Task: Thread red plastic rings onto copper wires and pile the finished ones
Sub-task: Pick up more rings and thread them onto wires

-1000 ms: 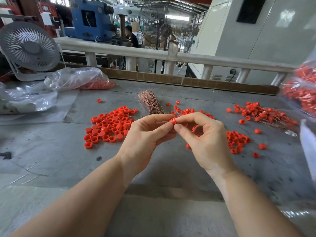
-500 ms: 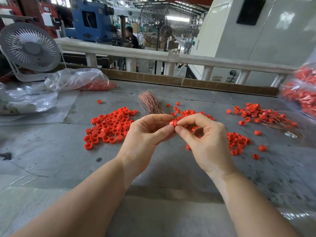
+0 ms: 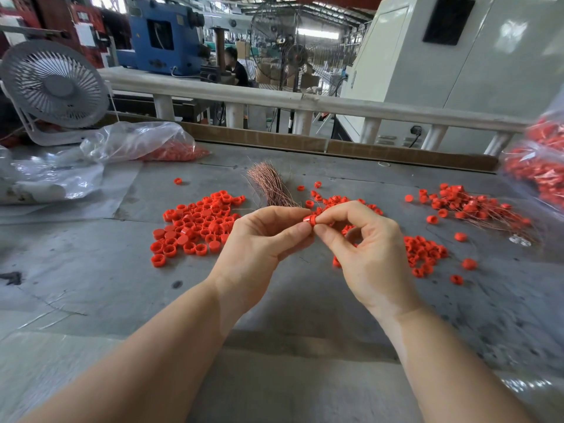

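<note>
Both hands meet over the middle of the grey table. My left hand and my right hand pinch one small red ring between thumbs and forefingers. Any wire in it is too thin to make out. A bundle of copper wires lies just behind the hands. Loose red rings are heaped to the left, and more red rings lie to the right. Rings threaded on wires are piled at the far right.
A white desk fan stands at the back left beside clear plastic bags, one holding red parts. Another bag of red parts hangs at the right edge. A pale rail runs behind the table.
Both hands stay together on the ring, with only small finger shifts. Nothing else on the table has moved.
</note>
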Demonstrator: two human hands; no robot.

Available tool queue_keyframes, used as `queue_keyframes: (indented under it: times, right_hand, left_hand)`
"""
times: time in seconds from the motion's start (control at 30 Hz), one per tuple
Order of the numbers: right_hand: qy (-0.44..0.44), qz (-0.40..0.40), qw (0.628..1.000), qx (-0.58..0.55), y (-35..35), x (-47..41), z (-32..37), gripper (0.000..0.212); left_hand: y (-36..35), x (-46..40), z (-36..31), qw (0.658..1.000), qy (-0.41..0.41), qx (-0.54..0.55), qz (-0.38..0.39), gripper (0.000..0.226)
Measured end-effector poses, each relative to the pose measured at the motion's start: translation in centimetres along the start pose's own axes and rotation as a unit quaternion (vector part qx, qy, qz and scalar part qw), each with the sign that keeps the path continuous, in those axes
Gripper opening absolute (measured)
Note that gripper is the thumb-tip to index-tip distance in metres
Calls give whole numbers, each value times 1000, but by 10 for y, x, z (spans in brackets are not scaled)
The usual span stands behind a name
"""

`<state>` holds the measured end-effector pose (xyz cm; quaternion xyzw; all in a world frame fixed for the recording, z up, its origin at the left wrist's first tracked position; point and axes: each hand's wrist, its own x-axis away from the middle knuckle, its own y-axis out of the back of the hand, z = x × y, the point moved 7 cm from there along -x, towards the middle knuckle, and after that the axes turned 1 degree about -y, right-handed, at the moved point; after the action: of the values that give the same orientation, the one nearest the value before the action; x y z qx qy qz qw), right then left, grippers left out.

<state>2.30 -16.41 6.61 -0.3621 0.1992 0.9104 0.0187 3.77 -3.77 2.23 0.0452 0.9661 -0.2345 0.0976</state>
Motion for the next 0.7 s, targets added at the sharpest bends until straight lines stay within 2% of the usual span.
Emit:
queue_keyframes:
  times: [0.4,0.7]
  right_hand:
    - [-4,6,1000,-3,-3,1,-5,15]
    - [-5,7,1000,-2,-2,1,-5,15]
  left_hand:
    - [0,-1,5,999,29,28,-6,26]
    - [0,0,4,999,32,32,-8,25]
